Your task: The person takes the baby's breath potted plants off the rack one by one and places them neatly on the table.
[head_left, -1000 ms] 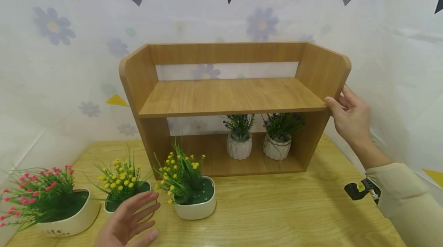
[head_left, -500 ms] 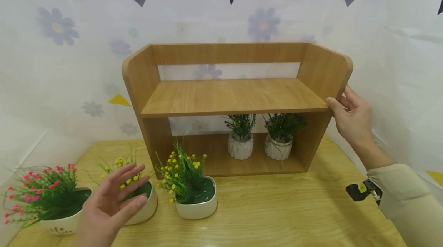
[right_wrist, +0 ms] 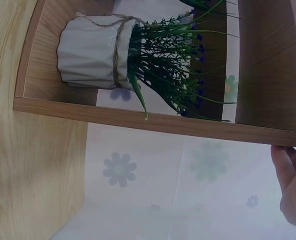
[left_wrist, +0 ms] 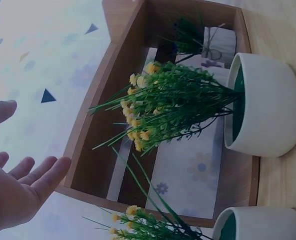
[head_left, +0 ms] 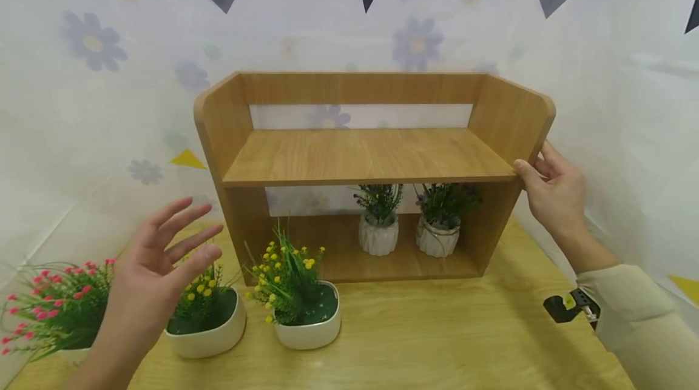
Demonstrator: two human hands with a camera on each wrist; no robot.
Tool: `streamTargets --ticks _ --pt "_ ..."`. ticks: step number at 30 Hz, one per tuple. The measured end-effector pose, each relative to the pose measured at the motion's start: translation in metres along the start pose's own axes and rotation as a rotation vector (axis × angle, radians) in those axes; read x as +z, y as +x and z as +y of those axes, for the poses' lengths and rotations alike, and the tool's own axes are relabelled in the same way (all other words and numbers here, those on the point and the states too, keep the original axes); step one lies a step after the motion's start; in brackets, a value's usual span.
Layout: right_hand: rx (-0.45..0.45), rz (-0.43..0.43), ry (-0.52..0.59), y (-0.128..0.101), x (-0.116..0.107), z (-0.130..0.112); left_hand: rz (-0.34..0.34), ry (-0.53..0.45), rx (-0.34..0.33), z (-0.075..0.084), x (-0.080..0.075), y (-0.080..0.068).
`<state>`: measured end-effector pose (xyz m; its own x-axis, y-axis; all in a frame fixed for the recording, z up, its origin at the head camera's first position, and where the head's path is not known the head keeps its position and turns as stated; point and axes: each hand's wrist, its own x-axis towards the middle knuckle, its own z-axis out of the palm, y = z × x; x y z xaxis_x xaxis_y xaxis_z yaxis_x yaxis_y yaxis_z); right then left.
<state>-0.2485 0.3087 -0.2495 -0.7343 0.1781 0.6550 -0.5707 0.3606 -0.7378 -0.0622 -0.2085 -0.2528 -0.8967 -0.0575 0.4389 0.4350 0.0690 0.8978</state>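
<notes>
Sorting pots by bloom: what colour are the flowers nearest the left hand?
Yellow flowers, clearest in the head view.

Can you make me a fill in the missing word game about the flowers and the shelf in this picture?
1. The right hand holds the side of the wooden ____.
2. Inside the shelf, on the bottom board, stand ____ small white pots.
3. The pot at the far left has ____ flowers.
4. The left hand has its fingers spread and holds ____.

Missing words: shelf; two; pink; nothing
</notes>
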Motion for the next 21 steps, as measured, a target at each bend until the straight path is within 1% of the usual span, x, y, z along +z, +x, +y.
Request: streamTargets --ticks 2,8,11,13,18,20,21 --pt "0.002 0.000 0.005 0.000 0.000 0.001 0.022 0.000 0.004 0.001 -0.002 0.006" --pt "0.011 -0.005 0.049 0.000 0.000 0.001 0.077 -0.060 0.049 0.001 -0.010 0.026" --pt "0.014 -0.008 0.044 0.001 0.000 0.000 0.108 -0.062 0.045 0.001 -0.012 0.038" --pt "0.014 -0.009 0.032 0.001 0.000 0.000 0.139 -0.037 0.030 0.002 -0.012 0.047" --pt "0.018 -0.001 0.031 -0.001 0.000 0.001 0.225 0.079 -0.023 0.002 -0.013 0.073" --pt "0.017 0.005 0.027 -0.001 0.000 0.001 0.236 0.089 -0.033 0.001 -0.014 0.082" --pt "0.015 0.004 0.019 -0.001 0.000 0.001 0.234 0.073 -0.035 0.000 -0.014 0.087"
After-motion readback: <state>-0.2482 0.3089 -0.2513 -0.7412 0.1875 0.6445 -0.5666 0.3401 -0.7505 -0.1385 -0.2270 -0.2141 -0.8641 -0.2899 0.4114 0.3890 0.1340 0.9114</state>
